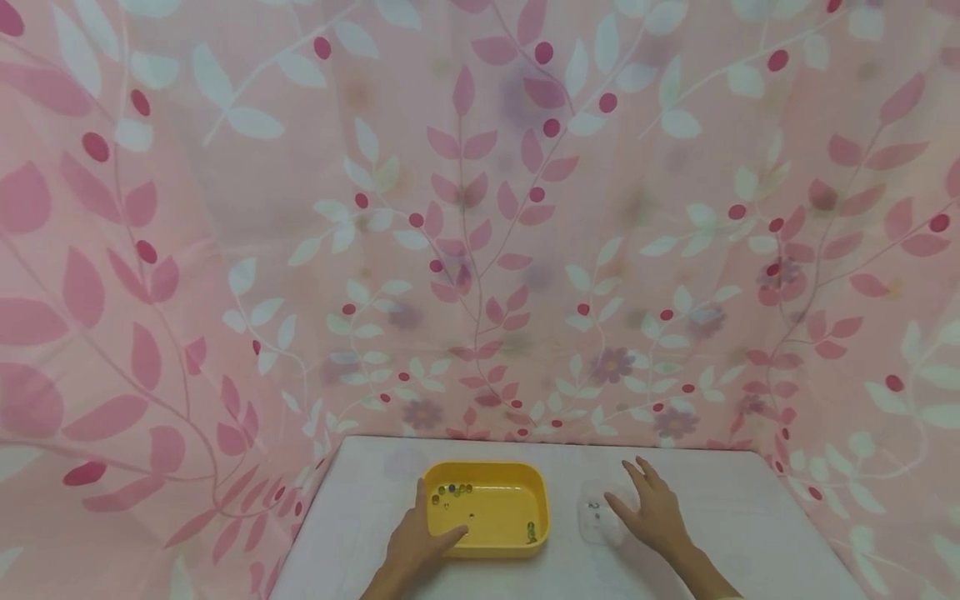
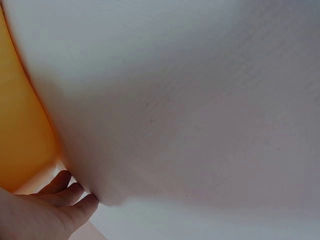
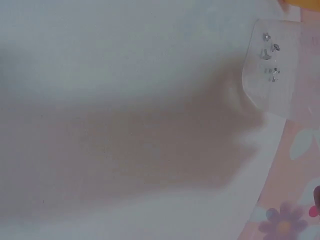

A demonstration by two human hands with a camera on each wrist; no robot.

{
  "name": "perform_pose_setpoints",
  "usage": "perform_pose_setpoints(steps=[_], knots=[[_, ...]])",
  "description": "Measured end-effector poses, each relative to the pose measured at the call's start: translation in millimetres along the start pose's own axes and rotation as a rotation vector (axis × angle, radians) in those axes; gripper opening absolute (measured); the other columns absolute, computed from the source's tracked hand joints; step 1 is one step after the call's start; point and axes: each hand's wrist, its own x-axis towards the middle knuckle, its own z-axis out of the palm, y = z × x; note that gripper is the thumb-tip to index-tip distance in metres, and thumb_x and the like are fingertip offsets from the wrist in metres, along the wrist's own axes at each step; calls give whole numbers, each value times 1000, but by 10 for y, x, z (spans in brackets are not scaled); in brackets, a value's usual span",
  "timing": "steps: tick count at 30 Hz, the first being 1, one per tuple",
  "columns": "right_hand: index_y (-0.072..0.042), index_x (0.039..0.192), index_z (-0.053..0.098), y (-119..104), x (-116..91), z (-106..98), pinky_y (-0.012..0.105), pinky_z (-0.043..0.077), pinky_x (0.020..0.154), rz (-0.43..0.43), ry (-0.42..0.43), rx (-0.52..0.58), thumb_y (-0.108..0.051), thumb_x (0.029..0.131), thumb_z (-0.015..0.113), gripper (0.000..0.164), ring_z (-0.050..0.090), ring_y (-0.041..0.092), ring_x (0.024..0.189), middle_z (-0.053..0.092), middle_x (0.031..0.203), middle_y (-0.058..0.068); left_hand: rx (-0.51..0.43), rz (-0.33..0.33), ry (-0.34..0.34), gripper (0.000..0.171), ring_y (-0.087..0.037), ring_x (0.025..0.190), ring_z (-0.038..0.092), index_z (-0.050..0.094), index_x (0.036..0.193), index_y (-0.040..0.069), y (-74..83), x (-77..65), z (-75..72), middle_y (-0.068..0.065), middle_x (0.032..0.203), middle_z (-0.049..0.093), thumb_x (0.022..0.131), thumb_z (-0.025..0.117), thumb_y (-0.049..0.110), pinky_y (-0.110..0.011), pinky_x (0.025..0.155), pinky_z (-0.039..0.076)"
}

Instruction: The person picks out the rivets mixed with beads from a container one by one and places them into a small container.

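Observation:
A yellow tray (image 1: 498, 550) stands on the table with several small round greenish and dark beads (image 1: 452, 490) along its back left. A green cluster of beads (image 1: 531, 532) lies in its front right corner, and tiny metal bits dot its floor. My left hand (image 1: 411, 537) holds the tray's left front corner, thumb over the rim and fingers along the outer wall. Right of the tray sits a clear plastic container (image 3: 257, 82) with several small metal screws (image 3: 266, 54) inside. My right hand (image 1: 660, 517) hovers beside it, fingers spread, holding nothing.
A white cloth (image 1: 720, 492) covers the table. Pink leaf-patterned curtains (image 1: 480, 250) hang behind and at both sides, close to the table's edges.

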Motion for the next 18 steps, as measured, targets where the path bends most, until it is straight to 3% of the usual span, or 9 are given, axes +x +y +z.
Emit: perform_pose_setpoints(steps=[8, 18], knots=[[-7, 149, 42, 83, -139, -61, 74, 36, 92, 16, -55, -145, -53, 82, 73, 86, 44, 56, 125, 24, 155, 33, -12, -1, -4, 130, -28, 93, 61, 8, 158, 7, 4, -6, -4, -21, 117, 62, 68, 76, 70, -53, 83, 51], [-10, 155, 31, 105, -225, -139, 75, 24, 99, 98, -198, -128, -60, 89, 61, 88, 30, 57, 132, 4, 161, 32, -1, 7, 1, 129, -25, 88, 60, 9, 158, 6, -7, 7, -9, -20, 113, 63, 68, 76, 70, -51, 79, 51]])
